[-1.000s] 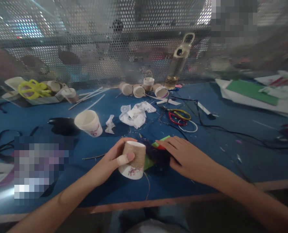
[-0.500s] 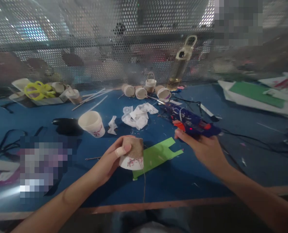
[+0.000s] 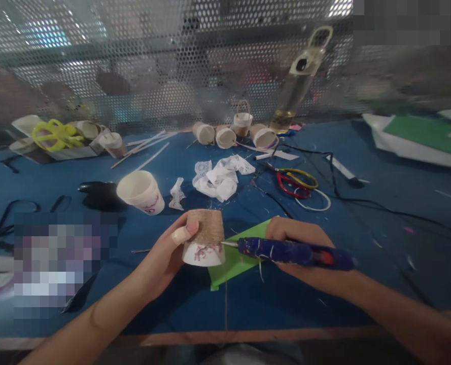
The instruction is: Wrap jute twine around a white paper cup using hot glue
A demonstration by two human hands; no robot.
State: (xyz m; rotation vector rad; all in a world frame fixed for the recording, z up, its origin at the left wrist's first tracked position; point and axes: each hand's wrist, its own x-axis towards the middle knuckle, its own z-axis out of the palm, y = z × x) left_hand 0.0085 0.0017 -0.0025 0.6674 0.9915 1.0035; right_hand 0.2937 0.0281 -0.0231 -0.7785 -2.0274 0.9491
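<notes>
My left hand [image 3: 175, 248] grips a paper cup [image 3: 202, 255] turned upside down, its upper part wrapped in brown twine [image 3: 207, 226]. A bandage covers part of the left thumb. From the cup a loose end of twine hangs toward the table's front edge. My right hand [image 3: 305, 235] is closed around a blue glue gun [image 3: 293, 252], which lies almost level. Its metal nozzle meets the cup's right side at the lower border of the twine, touching or nearly so. Beneath both hands lies a piece of green paper [image 3: 235, 263].
A white paper cup [image 3: 141, 192] stands left of crumpled white lace [image 3: 219, 180]. Behind are several twine-wrapped cups [image 3: 225, 137] and a bottle [image 3: 297, 86] by the mesh screen. Scissors [image 3: 296, 183] and a black cord [image 3: 385, 203] lie right; yellow scissors [image 3: 56, 136] back left.
My right hand has brought the glue gun down and left, from above the table to the cup's side. The scissors behind it now show. My left hand still holds the cup.
</notes>
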